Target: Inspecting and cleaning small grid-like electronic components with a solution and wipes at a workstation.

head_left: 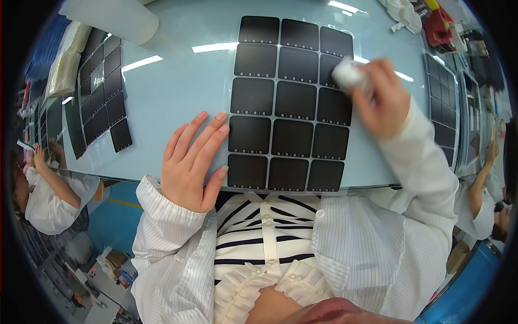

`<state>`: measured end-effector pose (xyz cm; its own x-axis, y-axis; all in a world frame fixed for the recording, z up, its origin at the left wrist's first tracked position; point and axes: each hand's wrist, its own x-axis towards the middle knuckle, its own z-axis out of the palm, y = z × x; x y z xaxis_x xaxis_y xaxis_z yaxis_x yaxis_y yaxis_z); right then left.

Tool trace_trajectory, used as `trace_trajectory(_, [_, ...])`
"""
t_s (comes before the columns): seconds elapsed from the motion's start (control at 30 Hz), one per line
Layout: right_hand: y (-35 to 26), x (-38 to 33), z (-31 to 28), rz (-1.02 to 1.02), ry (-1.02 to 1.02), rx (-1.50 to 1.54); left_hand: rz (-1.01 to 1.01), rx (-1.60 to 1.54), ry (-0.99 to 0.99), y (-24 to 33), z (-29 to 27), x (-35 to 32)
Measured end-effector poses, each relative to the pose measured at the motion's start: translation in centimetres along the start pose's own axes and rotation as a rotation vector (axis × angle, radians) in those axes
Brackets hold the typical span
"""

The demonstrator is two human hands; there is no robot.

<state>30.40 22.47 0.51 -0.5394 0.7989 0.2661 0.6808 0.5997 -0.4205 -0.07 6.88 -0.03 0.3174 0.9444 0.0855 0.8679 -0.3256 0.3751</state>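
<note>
A clear sheet of black rectangular panels (292, 134), laid out in three columns, lies on the glass-topped table in front of me. Small light marks run along each panel's lower edge. My right hand (384, 97) is closed around a wad of white cloth (349, 75), which is over the sheet's right edge near the upper rows. Motion blurs this hand and the cloth a little. My left hand (191, 156) lies flat with its fingers stretched out, the fingertips at the sheet's left edge. It holds nothing.
More black panel sheets (102, 86) lie at the left, beside stacked clear plastic packs (70, 59). A whitish cylinder (121, 21) is at the upper left. On the right are another panel sheet (441, 97), a red holder (440, 24) and crumpled white cloth (403, 13). People sit at both sides.
</note>
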Motion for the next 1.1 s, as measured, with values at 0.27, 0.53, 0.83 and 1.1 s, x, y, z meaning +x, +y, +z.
trace_trajectory(0.27, [1.6, 0.5, 0.9, -0.047, 0.169, -0.022, 0.013, 0.028, 0.017, 0.1, 0.1, -0.1])
trace_trajectory(0.53, [1.9, 3.7, 2.1, -0.107, 0.136, -0.039, -0.004, 0.020, -0.010, 0.3, -0.1, 0.0])
trace_trajectory(0.83, [2.6, 3.1, 2.7, -0.090, 0.098, -0.030, -0.016, 0.001, -0.021, 0.3, -0.3, -0.1])
trace_trajectory(1.1, [1.9, 7.9, 7.2, -0.267, 0.137, 0.028, -0.008, 0.000, -0.023, 0.4, -0.6, 0.1])
